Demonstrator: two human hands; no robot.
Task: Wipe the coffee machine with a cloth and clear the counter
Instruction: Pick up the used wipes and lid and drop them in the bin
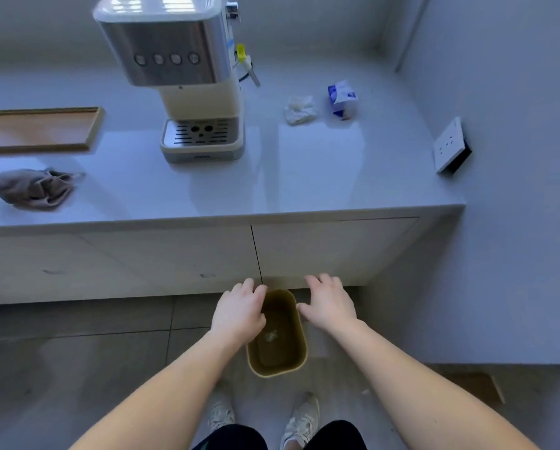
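Observation:
A cream and steel coffee machine stands on the white counter. A crumpled brown cloth lies at the counter's left front. To the right of the machine lie a crumpled white tissue and a blue and white packet. Down on the floor stands an olive waste bin with a pale scrap inside. My left hand hangs over the bin's left rim, fingers relaxed, holding nothing. My right hand hovers over its right rim, fingers spread, also empty.
A wooden tray sits at the counter's left rear. A white wall socket juts from the right wall. Cabinet doors run below the counter. My shoes stand on grey floor tiles behind the bin.

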